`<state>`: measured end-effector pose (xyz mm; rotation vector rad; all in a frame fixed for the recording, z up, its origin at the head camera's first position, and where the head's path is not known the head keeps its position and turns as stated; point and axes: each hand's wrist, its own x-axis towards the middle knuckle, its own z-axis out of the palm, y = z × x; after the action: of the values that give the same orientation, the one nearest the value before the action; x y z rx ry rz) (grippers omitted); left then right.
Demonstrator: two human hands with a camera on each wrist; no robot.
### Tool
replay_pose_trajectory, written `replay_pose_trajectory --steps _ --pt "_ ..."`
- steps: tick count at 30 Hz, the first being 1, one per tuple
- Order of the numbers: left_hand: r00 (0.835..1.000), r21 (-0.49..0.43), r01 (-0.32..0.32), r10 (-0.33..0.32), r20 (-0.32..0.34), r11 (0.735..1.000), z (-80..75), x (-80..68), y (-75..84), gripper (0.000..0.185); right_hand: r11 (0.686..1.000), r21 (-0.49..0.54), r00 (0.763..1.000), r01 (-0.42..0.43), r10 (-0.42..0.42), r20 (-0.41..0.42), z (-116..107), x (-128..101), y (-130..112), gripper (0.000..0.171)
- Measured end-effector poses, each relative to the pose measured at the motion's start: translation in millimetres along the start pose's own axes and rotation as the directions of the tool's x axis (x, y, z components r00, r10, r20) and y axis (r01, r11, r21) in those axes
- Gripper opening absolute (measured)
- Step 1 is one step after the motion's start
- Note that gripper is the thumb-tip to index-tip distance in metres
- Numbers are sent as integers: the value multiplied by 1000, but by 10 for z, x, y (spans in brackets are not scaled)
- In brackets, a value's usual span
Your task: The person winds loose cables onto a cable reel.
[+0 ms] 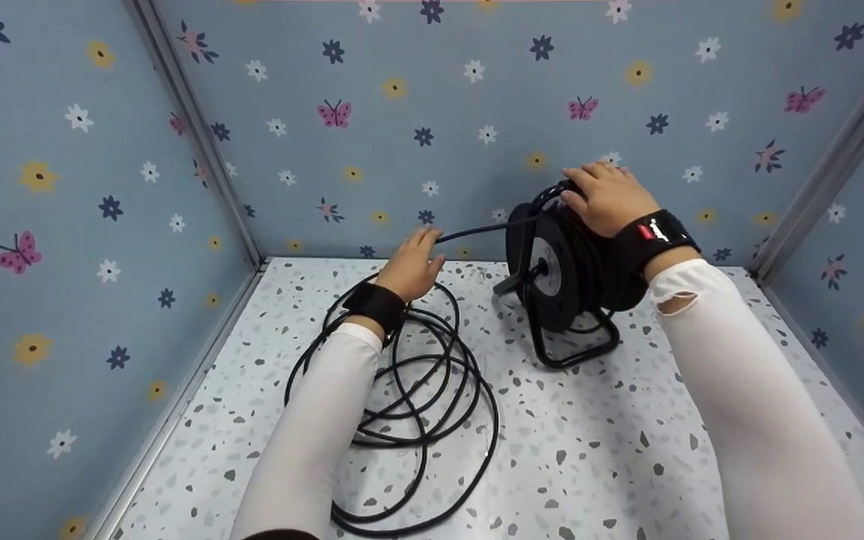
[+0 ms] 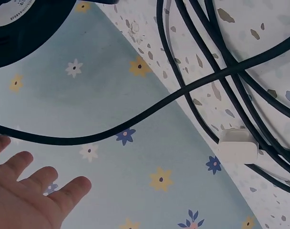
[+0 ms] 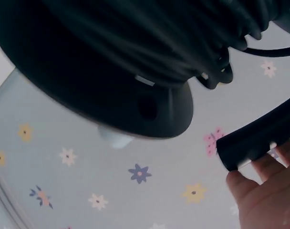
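Note:
A black cable reel [image 1: 552, 279] stands on its wire stand at the back right of the speckled floor [image 1: 589, 450]. My right hand [image 1: 606, 196] lies over the top of the reel, fingers [image 3: 264, 191] curled on the black handle [image 3: 257, 143]. A strand of black cable [image 1: 477, 230] runs from the reel to the fingertips of my left hand [image 1: 411, 266]. In the left wrist view those fingers [image 2: 35, 191] are straight, with the strand [image 2: 88, 139] just beyond them. Loose loops of cable [image 1: 409, 390] lie under my left forearm, and a white plug [image 2: 237, 145] lies among them.
Blue flowered walls [image 1: 417, 112] close in the back and both sides, with metal corner posts [image 1: 199, 135] at left and right. The reel's stand [image 1: 578, 349] juts forward on the floor. Bare speckled floor lies in front of the reel.

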<state>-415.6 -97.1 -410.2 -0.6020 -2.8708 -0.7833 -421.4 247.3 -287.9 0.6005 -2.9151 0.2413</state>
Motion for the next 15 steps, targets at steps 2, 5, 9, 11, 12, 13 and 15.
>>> replay_pose_trajectory --steps 2,5,9,11,12,13,15 --pt "1000 14 -25 25 -15 1000 8 9 -9 51 1000 -3 1000 8 -8 -7 -18 12 12 59" --pt "998 24 -60 61 -32 998 26 2 -34 44 1000 -13 1000 22 -22 -13 -24 27 65 62" --pt "990 37 -126 128 -57 991 54 -34 -72 35 999 -31 999 37 -38 -24 6 56 142 62" --pt "978 62 -187 192 -85 980 65 -52 -78 33 998 -43 999 37 -38 -34 26 72 171 62" --pt "969 78 -219 227 -101 973 69 -61 -75 31 998 -48 999 35 -37 -37 33 78 181 62" --pt "958 94 -251 262 -121 963 69 -72 -65 30 998 -54 999 32 -35 -39 37 81 187 62" --pt "931 132 -307 327 -165 942 63 -93 -28 28 998 -62 999 26 -29 -38 33 84 185 61"
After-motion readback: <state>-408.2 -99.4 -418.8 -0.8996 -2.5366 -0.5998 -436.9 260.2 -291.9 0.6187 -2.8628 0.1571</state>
